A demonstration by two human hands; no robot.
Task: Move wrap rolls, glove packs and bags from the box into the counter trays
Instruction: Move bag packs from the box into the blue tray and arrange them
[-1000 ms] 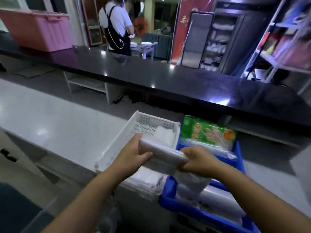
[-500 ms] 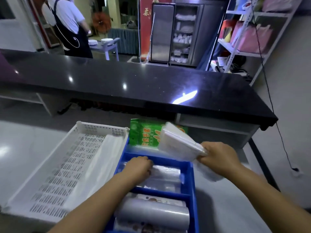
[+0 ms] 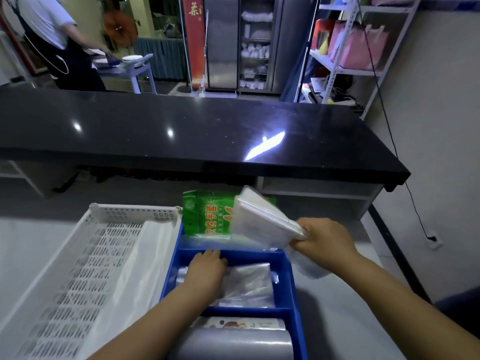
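A blue divided tray point(image 3: 292, 284) sits on the pale counter in front of me. My left hand point(image 3: 206, 268) lies in its middle compartment, fingers down on clear plastic bags point(image 3: 249, 281). My right hand point(image 3: 323, 239) grips one end of a flat stack of clear bags point(image 3: 259, 216), held tilted above the tray's far right corner. A green glove pack point(image 3: 207, 215) stands in the far compartment. A grey wrap roll point(image 3: 233, 344) lies in the near compartment. Left of the blue tray is a white perforated tray point(image 3: 78, 276) holding a clear bag point(image 3: 145, 255).
A black raised counter point(image 3: 181, 131) runs across behind the trays. A person in an apron point(image 3: 52, 35) stands beyond it at the far left. Metal shelving point(image 3: 350, 48) lines the wall at right. A black cable point(image 3: 405, 165) hangs down that wall to a socket.
One second ago both hands held the clear stack over the white tray. Now only the right hand holds it, over the blue tray's far corner, and the left hand is down in the middle compartment.
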